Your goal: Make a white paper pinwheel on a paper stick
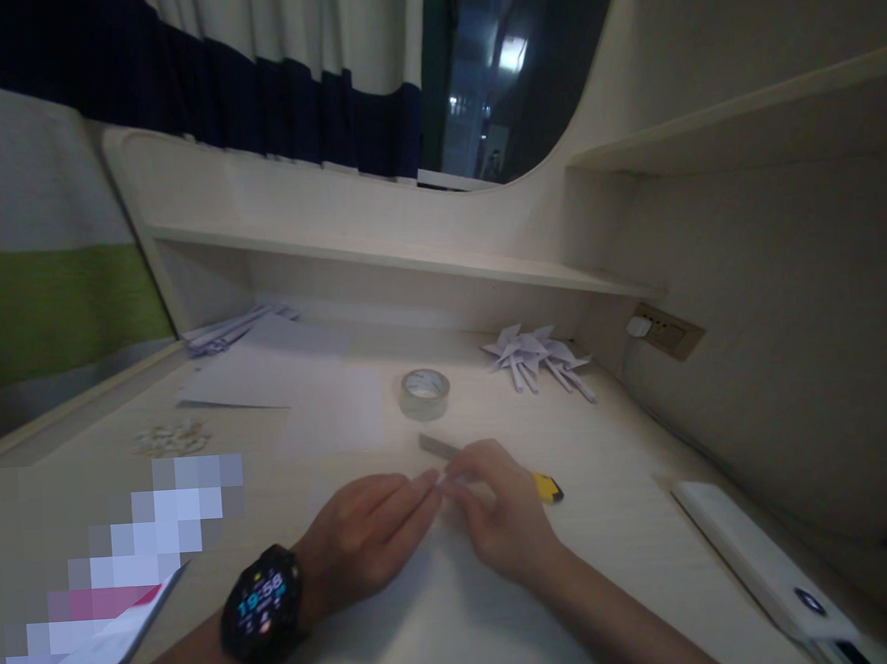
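Between the two hands, over the pale desk, a small white piece is held. It is pinched by the thumb and fingers of the right hand, and its left side is met by the fingers of the left hand, laid close together; whether these are clamped on it cannot be told. The piece is mostly covered, so its long axis cannot be read. Partly hidden by the right hand, a yellow-ended cutter is laid aslant, its grey end directed left and away. Farther off, desktop is left around a tape roll, flanked by white sheets and paper pinwheels. Pale bits are scattered toward the left edge. Rightward, room is bounded by a long white device and the wall. Behind, the desk is backed by a shelf, beneath a curtain and a dark window
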`<state>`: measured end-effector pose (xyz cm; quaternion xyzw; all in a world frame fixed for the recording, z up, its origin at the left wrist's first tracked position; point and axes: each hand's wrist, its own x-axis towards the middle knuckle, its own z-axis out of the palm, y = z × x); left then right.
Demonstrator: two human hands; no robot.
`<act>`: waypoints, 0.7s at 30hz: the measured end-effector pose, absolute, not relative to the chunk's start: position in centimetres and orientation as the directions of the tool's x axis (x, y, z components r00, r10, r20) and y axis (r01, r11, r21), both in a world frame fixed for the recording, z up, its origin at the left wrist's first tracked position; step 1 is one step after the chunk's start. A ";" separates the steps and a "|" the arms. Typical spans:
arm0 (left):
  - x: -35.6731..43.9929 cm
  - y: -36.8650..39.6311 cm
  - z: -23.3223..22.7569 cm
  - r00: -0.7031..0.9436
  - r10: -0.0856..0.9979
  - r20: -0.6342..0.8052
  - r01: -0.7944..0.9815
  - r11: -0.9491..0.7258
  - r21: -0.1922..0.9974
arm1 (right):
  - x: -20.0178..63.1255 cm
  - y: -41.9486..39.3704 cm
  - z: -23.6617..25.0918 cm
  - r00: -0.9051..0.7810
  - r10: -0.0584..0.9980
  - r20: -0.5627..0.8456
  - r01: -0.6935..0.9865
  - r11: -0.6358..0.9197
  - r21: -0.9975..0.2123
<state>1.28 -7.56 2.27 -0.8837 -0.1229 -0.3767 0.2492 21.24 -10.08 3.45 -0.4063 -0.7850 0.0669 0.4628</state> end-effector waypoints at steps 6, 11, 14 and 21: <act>1.3 -7.9 2.5 0.641 0.018 0.767 0.417 -0.847 -0.329 | 21.2 -10.0 2.9 -0.215 0.710 0.671 0.612 0.633 -0.473; 1.6 -8.5 2.4 0.644 0.030 0.764 0.403 -0.863 -0.305 | 21.2 -9.8 2.7 -0.261 0.666 0.698 0.555 0.696 -0.456; 1.6 -8.5 2.6 0.633 0.057 0.772 0.425 -0.859 -0.285 | 21.3 -9.9 3.3 -0.190 0.728 0.659 0.535 0.640 -0.552; 1.7 -7.5 3.0 0.537 0.220 0.814 0.387 -0.922 -0.006 | 22.5 -9.5 4.7 -0.120 0.809 0.576 0.389 0.572 -0.722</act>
